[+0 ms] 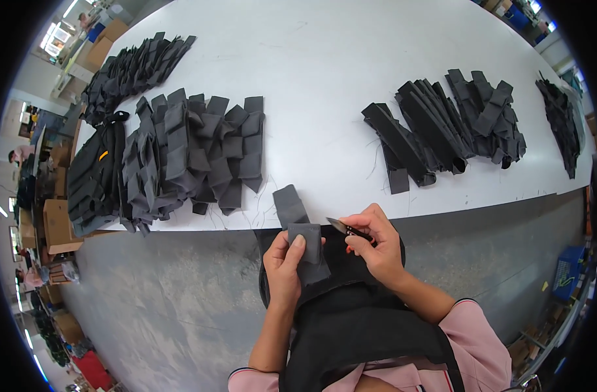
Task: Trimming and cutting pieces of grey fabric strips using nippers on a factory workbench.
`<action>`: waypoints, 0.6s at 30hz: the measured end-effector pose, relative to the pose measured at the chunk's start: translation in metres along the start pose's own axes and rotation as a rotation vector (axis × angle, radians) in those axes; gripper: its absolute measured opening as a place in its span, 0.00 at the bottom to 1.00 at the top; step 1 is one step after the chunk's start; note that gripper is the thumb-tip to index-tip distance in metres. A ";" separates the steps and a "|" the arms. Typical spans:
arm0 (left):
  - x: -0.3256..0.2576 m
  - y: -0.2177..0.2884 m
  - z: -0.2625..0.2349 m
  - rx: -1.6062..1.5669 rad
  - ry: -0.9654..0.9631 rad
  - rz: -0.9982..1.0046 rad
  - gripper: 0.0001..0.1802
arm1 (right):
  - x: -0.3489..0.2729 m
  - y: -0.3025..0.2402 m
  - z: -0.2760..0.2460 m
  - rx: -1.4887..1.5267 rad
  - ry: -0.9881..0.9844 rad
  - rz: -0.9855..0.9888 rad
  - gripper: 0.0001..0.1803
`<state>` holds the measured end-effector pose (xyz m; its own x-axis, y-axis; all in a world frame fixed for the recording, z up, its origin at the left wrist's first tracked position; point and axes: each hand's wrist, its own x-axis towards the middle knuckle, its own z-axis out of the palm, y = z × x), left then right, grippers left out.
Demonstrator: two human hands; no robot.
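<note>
Presently catalogued: 1 grey fabric strip (301, 228), folded, pinched in the left hand (285, 264). Thumb lay flat on the fold's front face, the other fingers curled shut behind it; the strip's free end rose above the thumb and rested on the white table (350, 78) edge.

Item 2: small thread snips (345, 228), held in the right hand (377, 245). Fingers were closed round the handle, thumb on top; the blade tips pointed left, just beside the left thumb, not touching the cloth. Whether the blades stood parted could not be told.

Handling note, as judgement: the trim would go best with the fold kept taut under the thumb, the tips brought only to loose thread, clear of thumb and seam.

Also present: 2 heaps of similar dark pieces, left (181, 153) and right (442, 124), well apart from both hands; black apron (350, 320) beneath the wrists.
</note>
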<state>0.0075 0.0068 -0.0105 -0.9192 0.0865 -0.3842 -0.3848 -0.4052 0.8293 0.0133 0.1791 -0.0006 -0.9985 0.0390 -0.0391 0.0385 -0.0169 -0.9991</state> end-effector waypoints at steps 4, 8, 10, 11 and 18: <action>0.006 -0.007 -0.001 0.128 0.046 0.077 0.07 | 0.002 -0.009 0.007 -0.121 -0.029 -0.054 0.12; 0.011 -0.011 -0.002 0.368 0.058 0.191 0.12 | 0.017 0.002 0.015 -0.224 -0.113 -0.050 0.08; 0.012 0.008 0.010 0.235 0.100 0.042 0.14 | 0.019 -0.005 0.008 0.121 -0.184 0.156 0.08; 0.013 0.014 0.014 0.101 0.138 -0.099 0.16 | 0.020 -0.007 0.001 0.467 -0.246 0.353 0.09; 0.025 -0.002 0.002 0.129 0.109 -0.112 0.14 | 0.026 -0.015 -0.001 -0.002 -0.155 0.144 0.05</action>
<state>-0.0148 0.0116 -0.0203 -0.8584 0.0225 -0.5126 -0.4979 -0.2778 0.8216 -0.0127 0.1812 0.0132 -0.9768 -0.1180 -0.1789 0.1813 -0.0094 -0.9834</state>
